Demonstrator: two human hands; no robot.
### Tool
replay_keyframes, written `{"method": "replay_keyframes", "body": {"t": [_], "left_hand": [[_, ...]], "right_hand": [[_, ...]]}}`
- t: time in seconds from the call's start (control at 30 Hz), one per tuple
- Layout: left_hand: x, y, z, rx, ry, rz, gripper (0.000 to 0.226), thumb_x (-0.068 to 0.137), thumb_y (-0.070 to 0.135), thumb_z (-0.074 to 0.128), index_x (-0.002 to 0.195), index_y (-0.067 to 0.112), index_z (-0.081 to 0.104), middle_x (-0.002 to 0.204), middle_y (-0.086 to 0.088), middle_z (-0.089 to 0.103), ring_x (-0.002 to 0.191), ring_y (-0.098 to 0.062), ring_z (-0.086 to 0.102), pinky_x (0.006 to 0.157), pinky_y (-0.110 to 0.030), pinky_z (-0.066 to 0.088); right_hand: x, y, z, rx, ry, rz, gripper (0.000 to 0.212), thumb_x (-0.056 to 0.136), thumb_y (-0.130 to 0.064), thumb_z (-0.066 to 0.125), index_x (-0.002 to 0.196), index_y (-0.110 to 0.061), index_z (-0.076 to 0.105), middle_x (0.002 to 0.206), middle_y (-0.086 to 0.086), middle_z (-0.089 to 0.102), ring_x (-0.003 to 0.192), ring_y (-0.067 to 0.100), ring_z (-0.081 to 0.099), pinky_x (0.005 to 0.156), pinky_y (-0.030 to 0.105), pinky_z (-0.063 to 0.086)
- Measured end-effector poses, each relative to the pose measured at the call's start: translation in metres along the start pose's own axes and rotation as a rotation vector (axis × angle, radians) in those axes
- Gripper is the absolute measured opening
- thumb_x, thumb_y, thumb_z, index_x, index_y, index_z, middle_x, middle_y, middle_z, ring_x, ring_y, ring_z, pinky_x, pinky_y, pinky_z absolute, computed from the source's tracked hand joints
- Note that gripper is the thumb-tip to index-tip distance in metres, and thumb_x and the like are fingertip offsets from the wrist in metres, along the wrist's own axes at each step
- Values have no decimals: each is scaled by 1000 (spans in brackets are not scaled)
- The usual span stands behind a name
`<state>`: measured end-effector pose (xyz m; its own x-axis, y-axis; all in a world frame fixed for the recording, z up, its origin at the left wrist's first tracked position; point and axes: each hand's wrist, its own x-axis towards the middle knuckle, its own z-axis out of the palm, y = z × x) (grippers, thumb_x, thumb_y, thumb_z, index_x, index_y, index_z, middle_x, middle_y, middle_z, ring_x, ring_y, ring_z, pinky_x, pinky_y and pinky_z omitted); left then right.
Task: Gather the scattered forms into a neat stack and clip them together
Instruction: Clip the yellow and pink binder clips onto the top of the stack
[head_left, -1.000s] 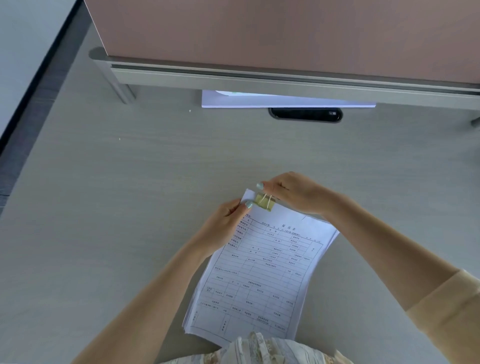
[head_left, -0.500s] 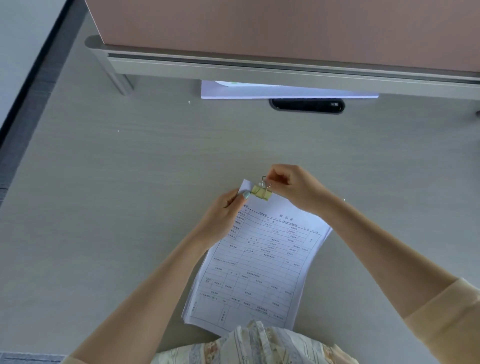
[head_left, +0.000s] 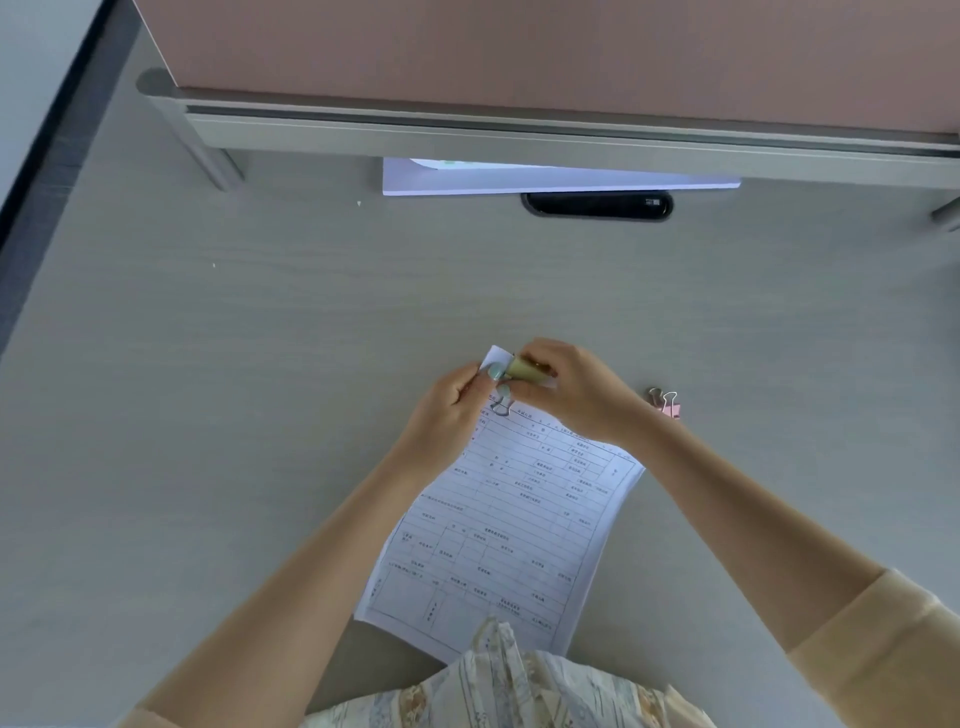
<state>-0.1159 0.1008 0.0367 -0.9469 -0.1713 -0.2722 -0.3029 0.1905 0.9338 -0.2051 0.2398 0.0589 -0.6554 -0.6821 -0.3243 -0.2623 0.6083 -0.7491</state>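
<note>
A stack of printed forms (head_left: 511, 525) lies tilted on the grey desk (head_left: 260, 389) in front of me. A yellow-green binder clip (head_left: 522, 369) sits on the stack's far corner, with one wire handle folded down onto the top sheet. My left hand (head_left: 449, 410) pinches that corner from the left, thumb against the clip. My right hand (head_left: 566, 387) grips the clip from the right and covers most of it.
A pink binder clip (head_left: 666, 404) lies on the desk just right of my right wrist. At the back, a white pad of paper (head_left: 545, 179) and a black cable slot (head_left: 597, 205) sit under a raised partition (head_left: 519, 124).
My right hand has closed down over the clip and one wire handle now lies flat on the top sheet. The pink clip has come into view beside my right wrist.
</note>
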Motion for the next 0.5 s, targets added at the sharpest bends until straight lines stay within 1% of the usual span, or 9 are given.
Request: {"method": "replay_keyframes", "body": {"t": [0.07,0.13,0.17,0.23,0.3,0.37,0.4,0.47,0.5], "left_hand": [[1,0,-1,-13,-1,-27,42,91,49,42,90,11,61,71,-4,49,60,-8,42,60,-25,33],[3,-3,-1,-12,-15,-54,20,89,46,51,91,28,58,82,10,59,68,0,51,65,-19,38],[3,-4,0,12,-51,-60,12,89,41,54,92,31,57,84,14,60,70,5,54,67,-15,40],[1,-6,0,41,-152,-59,5,89,32,57,84,32,60,70,17,60,62,6,54,61,-9,39],[-2,-11,1,35,-190,-82,28,90,28,57,63,29,52,50,13,41,45,-3,34,47,-14,26],[-3,-17,-1,48,-159,-127,34,90,32,57,59,20,48,53,10,28,48,-6,22,47,-21,18],[-3,-21,-3,56,-131,-150,34,90,33,57,62,14,51,55,8,26,48,-7,21,47,-22,17],[-1,-29,-8,70,-45,-231,38,90,33,56,71,1,51,57,3,25,46,-7,20,45,-20,16],[1,-33,-11,86,10,-277,37,89,33,55,70,2,48,57,2,25,44,-7,19,42,-18,16]], "right_hand": [[-2,-2,-1,72,-15,22,33,84,-31,64,80,0,57,62,-4,43,50,7,36,48,18,28],[-3,-1,-2,110,-37,48,30,85,-27,62,78,1,55,56,-7,39,44,6,32,42,15,25],[-4,0,-1,120,-38,55,29,86,-25,61,76,1,54,56,-7,38,43,7,31,42,15,24],[-6,4,1,141,-14,65,28,86,-24,60,68,-7,48,56,-7,36,45,8,28,43,19,24],[-9,5,1,159,24,71,25,86,-28,61,68,-16,49,58,-10,42,48,8,33,43,19,28],[-12,7,-1,231,103,94,12,87,-32,58,85,-21,61,73,-16,57,62,2,52,51,22,42],[-12,11,-5,255,183,118,14,88,-32,56,93,-20,63,82,-18,60,74,4,58,60,24,46],[-13,30,-14,194,381,179,17,90,-29,54,99,-19,64,96,-12,62,91,11,60,74,25,45],[-14,44,-18,95,457,220,19,90,-28,53,101,-19,64,105,-8,62,98,16,59,81,28,43]]}}
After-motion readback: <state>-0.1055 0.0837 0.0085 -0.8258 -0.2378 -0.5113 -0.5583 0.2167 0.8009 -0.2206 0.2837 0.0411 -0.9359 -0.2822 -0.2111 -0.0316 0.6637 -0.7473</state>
